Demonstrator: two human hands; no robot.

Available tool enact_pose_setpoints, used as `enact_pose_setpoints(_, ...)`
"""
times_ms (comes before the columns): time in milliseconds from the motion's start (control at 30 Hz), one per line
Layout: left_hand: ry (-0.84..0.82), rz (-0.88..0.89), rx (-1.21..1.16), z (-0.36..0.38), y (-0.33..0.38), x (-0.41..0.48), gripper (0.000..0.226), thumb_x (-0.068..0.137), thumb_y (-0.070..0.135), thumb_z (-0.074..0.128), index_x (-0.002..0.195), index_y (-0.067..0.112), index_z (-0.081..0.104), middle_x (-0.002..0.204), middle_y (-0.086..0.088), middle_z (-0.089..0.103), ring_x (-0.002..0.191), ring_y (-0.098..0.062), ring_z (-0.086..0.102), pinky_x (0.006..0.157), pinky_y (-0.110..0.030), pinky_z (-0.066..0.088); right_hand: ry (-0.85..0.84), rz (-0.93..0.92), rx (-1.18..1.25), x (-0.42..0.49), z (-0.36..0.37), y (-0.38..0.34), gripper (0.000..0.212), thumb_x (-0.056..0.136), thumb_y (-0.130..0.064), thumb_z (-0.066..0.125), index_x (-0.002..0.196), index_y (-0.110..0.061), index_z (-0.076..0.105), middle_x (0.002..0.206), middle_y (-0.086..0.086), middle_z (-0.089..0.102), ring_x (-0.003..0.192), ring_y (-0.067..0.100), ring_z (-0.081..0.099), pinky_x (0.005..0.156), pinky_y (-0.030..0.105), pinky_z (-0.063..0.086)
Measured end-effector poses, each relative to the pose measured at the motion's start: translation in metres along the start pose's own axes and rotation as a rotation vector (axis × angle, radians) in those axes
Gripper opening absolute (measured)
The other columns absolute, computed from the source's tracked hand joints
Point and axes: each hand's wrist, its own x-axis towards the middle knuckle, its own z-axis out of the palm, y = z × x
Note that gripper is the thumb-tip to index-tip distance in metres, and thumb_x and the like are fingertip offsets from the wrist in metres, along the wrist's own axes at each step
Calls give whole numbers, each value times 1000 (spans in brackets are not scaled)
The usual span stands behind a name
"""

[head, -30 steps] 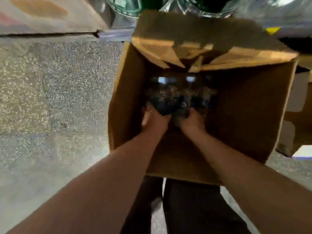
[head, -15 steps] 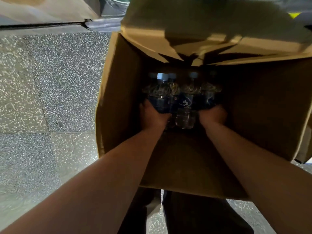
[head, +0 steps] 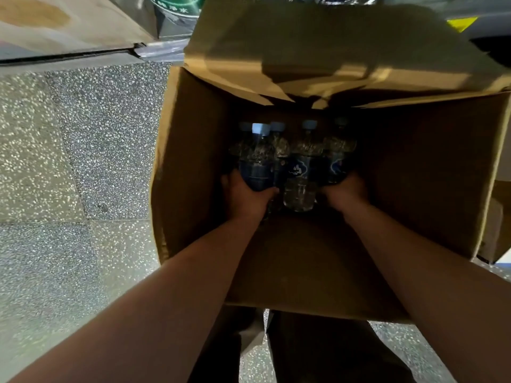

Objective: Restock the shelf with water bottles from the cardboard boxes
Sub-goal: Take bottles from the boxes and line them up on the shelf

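Blur from a second ago has cleared, and the bottles (head: 298, 172) deep in the box (head: 193, 161) now show sharply, with pale caps (head: 260, 128) and dark blue labels. Back then the two hands sat close together at the side of the cluster nearest the box's near wall. Half a second ago the right hand (head: 343, 190) had slid out to the cluster's right flank, and since then neither hand has shifted much. The box fills more of the view than it did a second ago. The left hand (head: 246, 197) grips the cluster on the side toward the box's left wall, its thumb curled over the lower body of the nearest of the bottles there. The right hand clamps the opposite side, toward the box's right wall; its fingers go behind the bottles and are hidden. The hands are thus apart with the bottles held between them, and one clear base pokes out toward the near wall in the gap between the wrists. The bottles lean with their caps toward the box's far wall, below the raised far flap (head: 304, 51). Whether they rest on the box bottom or hang just off it cannot be told. The box stands on a speckled floor (head: 83, 134), and dark trousers (head: 318, 355) show just outside its near wall.
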Motion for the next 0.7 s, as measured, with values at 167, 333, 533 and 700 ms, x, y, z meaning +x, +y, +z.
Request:
enact_pose_setpoints(167, 13, -19, -37, 2, -3, 4, 87, 61, 21, 88, 134, 10, 42, 135, -8, 40, 123, -25, 45, 98, -33, 40, -18, 84, 79, 2, -2, -3, 56, 82, -13, 68, 134, -16, 47, 128, 11, 54, 113, 30, 56, 95, 45, 49)
enact_pose_setpoints(333, -17, -10, -23, -3, -6, 8, 87, 59, 22, 89, 131, 10, 42, 134, -8, 43, 121, -23, 47, 89, -27, 39, -42, 64, 97, 1, 4, 1, 67, 77, -8, 73, 137, -14, 42, 133, 12, 50, 117, 31, 53, 98, 46, 47)
enact_pose_setpoints(533, -31, -20, -34, -3, -8, 10, 89, 56, 24, 90, 129, 11, 41, 130, -7, 48, 119, -22, 49, 86, -26, 39, -76, 107, 163, 9, -2, 1, 66, 75, -9, 75, 135, -13, 46, 127, 14, 56, 111, 32, 58, 92, 47, 51)
enact_pose_setpoints(700, -66, 16, -7, -3, -10, 16, 90, 55, 25, 91, 131, 10, 44, 130, -7, 50, 119, -22, 51, 92, -30, 44, -38, 101, 212, 8, 9, 2, 78, 70, -7, 79, 137, -14, 39, 132, 12, 52, 117, 31, 53, 95, 46, 48)
